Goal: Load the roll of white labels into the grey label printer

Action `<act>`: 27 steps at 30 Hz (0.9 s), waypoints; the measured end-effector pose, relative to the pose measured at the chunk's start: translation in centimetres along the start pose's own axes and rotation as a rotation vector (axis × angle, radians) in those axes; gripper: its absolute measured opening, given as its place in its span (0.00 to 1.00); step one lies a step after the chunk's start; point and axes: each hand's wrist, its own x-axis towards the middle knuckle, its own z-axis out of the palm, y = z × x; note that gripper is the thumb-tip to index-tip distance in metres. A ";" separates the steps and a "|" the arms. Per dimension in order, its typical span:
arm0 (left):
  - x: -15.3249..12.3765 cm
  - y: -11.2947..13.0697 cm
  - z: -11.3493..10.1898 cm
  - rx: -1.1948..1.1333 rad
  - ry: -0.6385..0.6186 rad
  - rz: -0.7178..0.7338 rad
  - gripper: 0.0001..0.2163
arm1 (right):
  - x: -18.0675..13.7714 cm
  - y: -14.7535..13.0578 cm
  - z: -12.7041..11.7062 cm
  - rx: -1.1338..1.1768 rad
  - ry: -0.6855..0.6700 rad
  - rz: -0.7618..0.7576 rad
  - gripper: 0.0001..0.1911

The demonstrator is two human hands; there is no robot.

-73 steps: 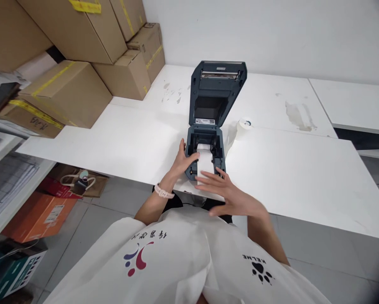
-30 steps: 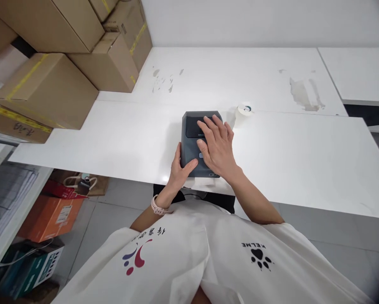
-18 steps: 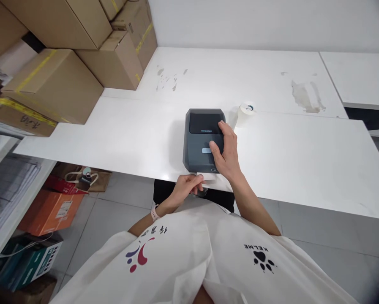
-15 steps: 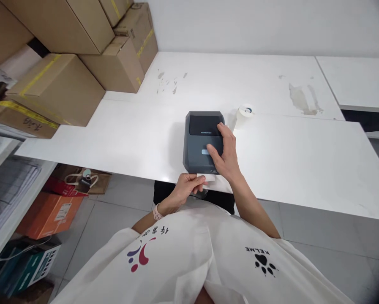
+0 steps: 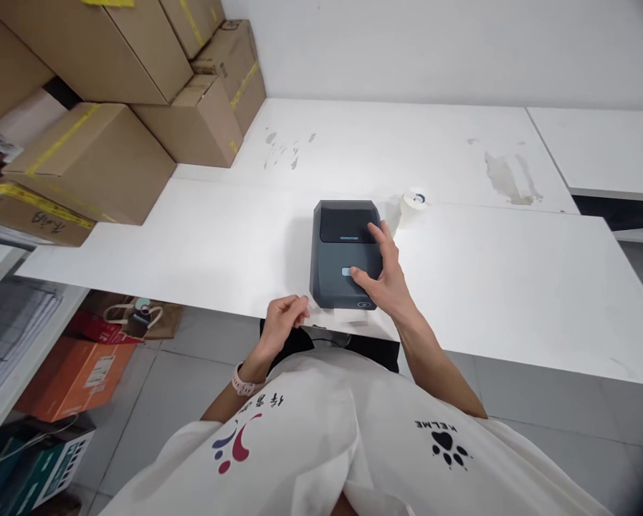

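A dark grey label printer stands near the front edge of the white table. My right hand lies on its right side with the fingers spread. The thumb touches the pale blue button on top, and the fingertips rest at the right edge. A white label strip sticks out of the printer's front. My left hand is beside the front left corner, apart from the strip, with its fingers curled in and nothing visible in them. Behind the printer to the right is a roll of white labels.
Cardboard boxes with yellow tape are stacked at the left of the white table. A wall runs along the back. On the floor at the left sit an orange box, a teal box and a paper bag.
My left hand has let go of the label strip and moved left, away from it. My right thumb has shifted onto the button. The view has tilted slightly up.
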 end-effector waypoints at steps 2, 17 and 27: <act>0.5 0.4 0.1 0.029 0.160 0.144 0.18 | 0.0 0.0 -0.2 0.002 -0.016 0.002 0.43; 4.6 5.0 2.0 -0.047 0.021 0.545 0.28 | -0.6 0.1 -1.4 0.176 0.220 -0.304 0.36; 10.6 3.1 3.7 0.277 0.043 0.214 0.37 | 14.6 -2.2 -2.8 -0.064 0.365 -0.429 0.44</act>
